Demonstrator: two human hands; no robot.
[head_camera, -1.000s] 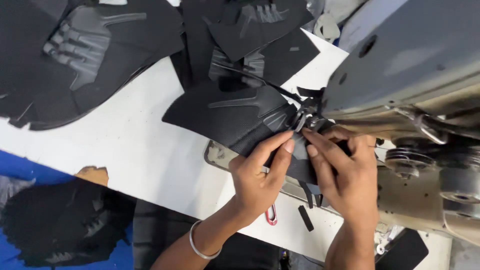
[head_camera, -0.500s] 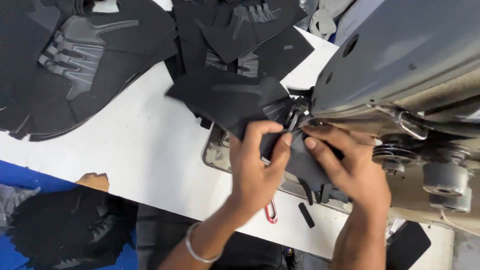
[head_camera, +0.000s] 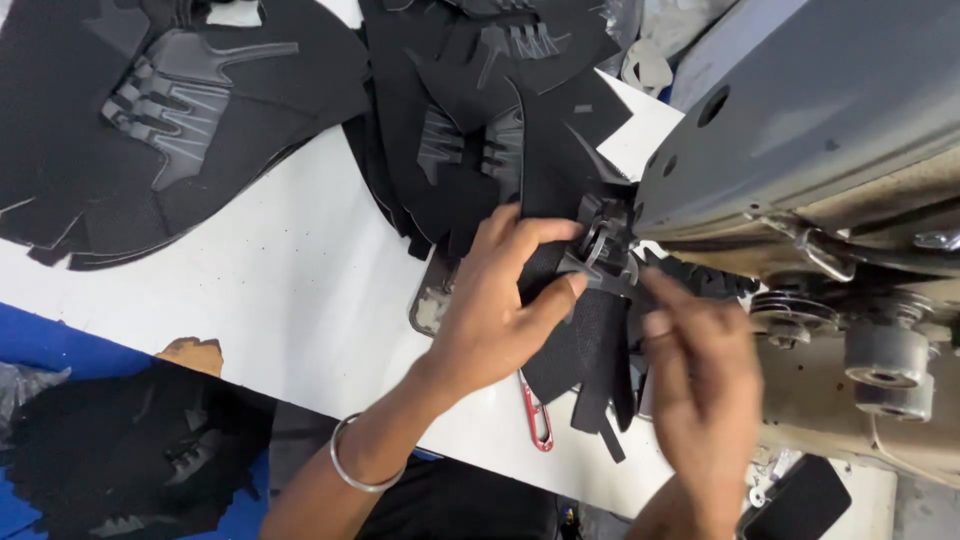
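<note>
1. Nearest us, at the lower right, our right hand (head_camera: 700, 400) appears motion-blurred; its fingertips reach up to the edge of the black fabric piece (head_camera: 580, 330), but we cannot tell whether they pinch it or merely touch it.
2. Just left of it, our left hand (head_camera: 495, 310), with a metal bangle (head_camera: 350, 465) on the wrist, lies over the same black fabric piece; thumb and forefinger are closed on its upper edge, right beside the presser foot (head_camera: 600, 250).
3. The black fabric piece itself lies flat on the white table (head_camera: 280, 300), under the left hand and running beneath the presser foot; narrow black strips hang from its lower end.
4. A red clip-like tool (head_camera: 537, 420) rests on the table just below the left hand.
5. To the right, we see the grey sewing machine (head_camera: 800, 130), with pulleys and bare metal parts below its head.
6. Farther off, a heap of cut black pieces (head_camera: 480, 110) lies beyond the hands, touching the piece in hand.
7. At the far left, a second stack of black pieces (head_camera: 150, 120) sits well apart.
</note>
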